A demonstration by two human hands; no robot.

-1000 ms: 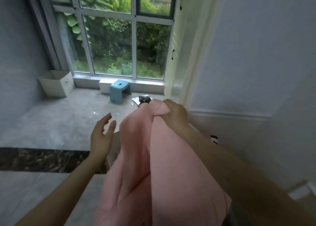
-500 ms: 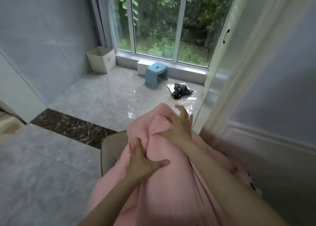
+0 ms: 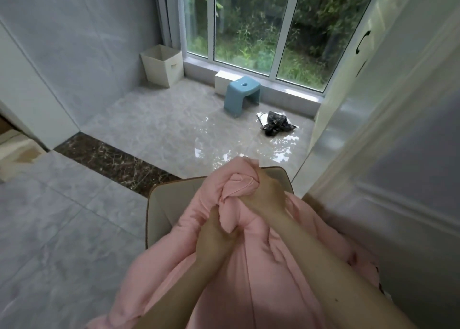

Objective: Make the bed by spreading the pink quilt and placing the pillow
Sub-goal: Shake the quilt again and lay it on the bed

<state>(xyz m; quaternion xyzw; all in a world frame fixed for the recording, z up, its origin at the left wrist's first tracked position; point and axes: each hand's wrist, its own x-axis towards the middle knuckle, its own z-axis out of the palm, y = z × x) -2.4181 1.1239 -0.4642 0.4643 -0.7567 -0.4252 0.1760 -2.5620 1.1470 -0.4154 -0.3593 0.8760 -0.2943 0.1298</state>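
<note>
Both hands clutch the bunched pink fabric quilt (image 3: 224, 274): the right hand (image 3: 267, 195) grips its gathered top corner, and the left hand (image 3: 215, 239), just below and touching it, pinches a fold. The quilt drapes downward over a beige cushioned chair (image 3: 169, 204). Beyond on the glossy tiled floor (image 3: 159, 129) stand a small blue plastic stool (image 3: 242, 94) and a white fabric bin (image 3: 163, 65).

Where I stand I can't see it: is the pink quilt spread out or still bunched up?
Bunched up. The pink quilt is gathered in folds, gripped by the left hand and right hand.
</note>
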